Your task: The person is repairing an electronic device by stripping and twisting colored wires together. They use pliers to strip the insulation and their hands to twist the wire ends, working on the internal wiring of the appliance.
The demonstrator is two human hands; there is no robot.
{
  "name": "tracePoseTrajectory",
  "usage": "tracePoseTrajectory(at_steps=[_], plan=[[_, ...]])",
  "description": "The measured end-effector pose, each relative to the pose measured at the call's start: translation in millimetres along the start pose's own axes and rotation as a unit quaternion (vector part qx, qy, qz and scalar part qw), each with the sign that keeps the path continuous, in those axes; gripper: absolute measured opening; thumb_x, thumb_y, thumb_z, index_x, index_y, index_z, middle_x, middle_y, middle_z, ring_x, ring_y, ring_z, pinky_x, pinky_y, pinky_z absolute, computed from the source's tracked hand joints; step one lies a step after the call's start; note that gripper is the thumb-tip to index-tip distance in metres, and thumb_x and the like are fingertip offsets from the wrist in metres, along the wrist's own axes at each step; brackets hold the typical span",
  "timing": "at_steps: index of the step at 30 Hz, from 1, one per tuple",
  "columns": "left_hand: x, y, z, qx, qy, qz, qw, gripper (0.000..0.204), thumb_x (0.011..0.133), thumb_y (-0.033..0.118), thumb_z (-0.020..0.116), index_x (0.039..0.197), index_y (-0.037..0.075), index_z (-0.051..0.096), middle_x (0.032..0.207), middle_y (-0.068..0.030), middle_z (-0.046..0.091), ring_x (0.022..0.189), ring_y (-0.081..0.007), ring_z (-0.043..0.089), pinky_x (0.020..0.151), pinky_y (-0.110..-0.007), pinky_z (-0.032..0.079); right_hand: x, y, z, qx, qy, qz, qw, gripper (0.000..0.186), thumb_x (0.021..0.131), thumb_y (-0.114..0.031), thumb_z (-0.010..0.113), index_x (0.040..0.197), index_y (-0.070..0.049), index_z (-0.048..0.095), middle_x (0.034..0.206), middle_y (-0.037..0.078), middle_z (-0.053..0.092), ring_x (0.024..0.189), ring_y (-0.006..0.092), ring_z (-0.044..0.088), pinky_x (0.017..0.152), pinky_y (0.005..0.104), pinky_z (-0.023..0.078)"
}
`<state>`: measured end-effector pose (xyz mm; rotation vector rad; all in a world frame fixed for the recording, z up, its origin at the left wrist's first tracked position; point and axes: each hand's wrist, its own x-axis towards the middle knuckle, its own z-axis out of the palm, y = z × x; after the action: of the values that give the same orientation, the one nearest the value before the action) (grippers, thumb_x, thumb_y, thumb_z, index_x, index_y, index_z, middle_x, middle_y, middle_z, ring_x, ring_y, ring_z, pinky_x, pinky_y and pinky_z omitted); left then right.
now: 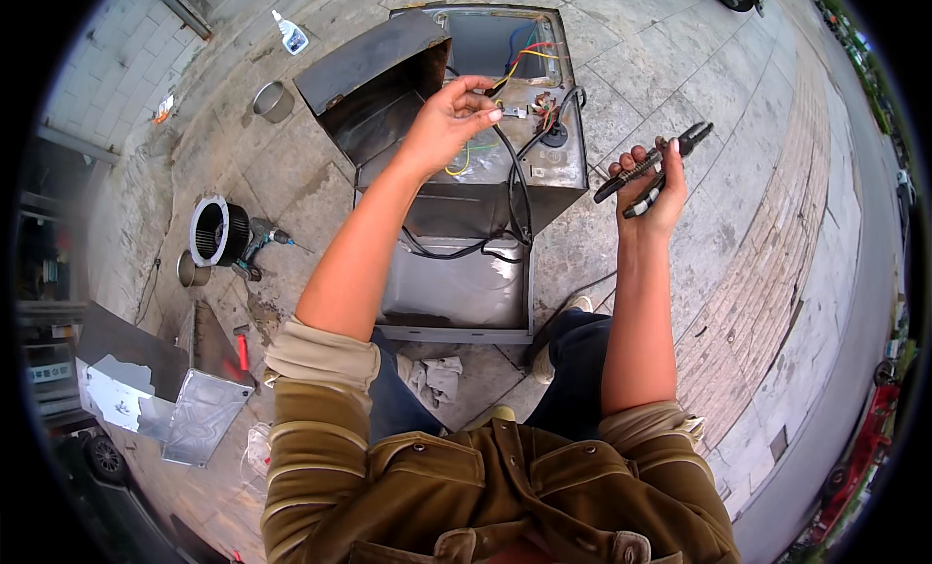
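Note:
A greasy metal appliance housing [476,282] lies open on the stone pavement, with coloured wires [524,57] and a black cable [519,190] running over its top. My left hand [449,122] is raised above it, fingers pinched on a thin yellow wire [505,79]. My right hand [652,187] is lifted to the right of the housing and grips a pair of black-handled pliers [652,166], jaws pointing up and right. My knees in blue trousers sit at the housing's near edge.
A blower wheel [218,231] and a cordless drill [260,244] lie at left, near a small metal cup [192,270] and a metal bowl [274,101]. Metal panels [204,414], a red-handled tool [241,350], a rag [434,378] and a glue bottle [290,35] lie around.

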<state>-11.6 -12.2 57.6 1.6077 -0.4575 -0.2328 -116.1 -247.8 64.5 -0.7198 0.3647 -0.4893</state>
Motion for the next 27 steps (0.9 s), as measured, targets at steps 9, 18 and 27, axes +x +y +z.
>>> tracePoseTrajectory(at_steps=[9,18,27], plan=[[-25,-13,2,-0.334,0.136,-0.078,0.929,0.021,0.09,-0.005,0.047,0.111,-0.004,0.049,0.123,-0.022,0.057,0.109,-0.0284,0.062,0.095,-0.037,0.051,-26,15,2,-0.094,-0.134,0.084,0.983,0.024,0.088,-0.025,0.066,0.095,-0.006,0.053,0.08,0.004,0.058,0.071,0.014,0.056,0.065,0.0289,0.047],[-16,-17,16,-0.238,0.171,-0.054,0.955,0.017,0.092,0.003,0.059,0.108,-0.003,0.06,0.104,-0.0121,0.067,0.091,-0.0174,0.067,0.079,-0.025,0.055,-49,23,19,-0.309,-0.282,0.145,0.896,0.066,0.083,-0.024,0.072,0.132,0.008,0.043,0.088,0.002,0.056,0.075,0.0083,0.047,0.066,0.0236,0.038],[1,-22,-4,-0.105,0.035,-0.052,0.993,0.013,0.091,0.008,0.062,0.101,0.002,0.059,0.093,-0.0082,0.066,0.073,-0.0095,0.058,0.066,-0.022,0.048,-47,40,29,-0.255,-0.293,0.245,0.888,0.03,0.084,-0.03,0.069,0.088,-0.004,0.056,0.073,0.001,0.054,0.061,0.011,0.052,0.057,0.025,0.041]])
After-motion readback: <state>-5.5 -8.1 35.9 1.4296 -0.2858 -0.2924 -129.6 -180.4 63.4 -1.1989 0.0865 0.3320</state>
